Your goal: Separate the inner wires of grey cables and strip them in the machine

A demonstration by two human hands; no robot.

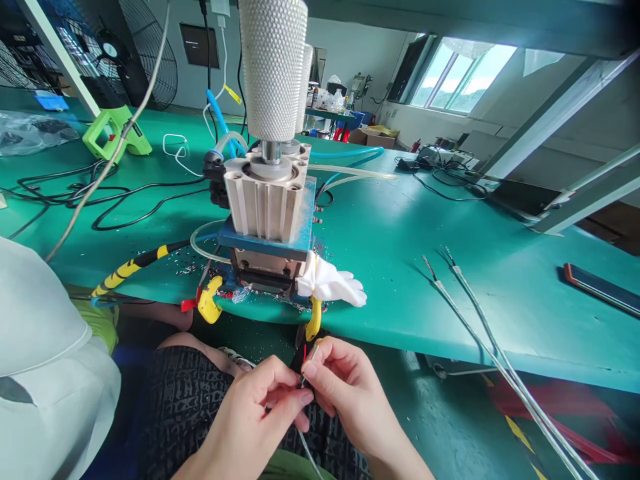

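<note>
From the head view, the left hand [255, 417] and the right hand [345, 393] are held close together above a dark patterned garment [185, 407], their fingertips pinching a thin grey cable [306, 373] with a red core showing at its end. The cable is trailing down past the hands, below the edge of a green workbench [400, 227]. At that edge, a pneumatic press [265, 200] with a blue base is standing, and a white knurled column [273, 67] is rising in front of the far room. A white glove [330, 283] is lying against the press, and yellow-handled pliers [313, 319] are hanging over the edge. Farther off, a green glue gun [116, 133] is resting beyond black cords [100, 200], while two long grey cables [500, 333] are lying near a phone [600, 288]. A co-worker's white-sleeved shoulder [45, 360] is blocking the lower left. Any lettering is too small to read.
</note>
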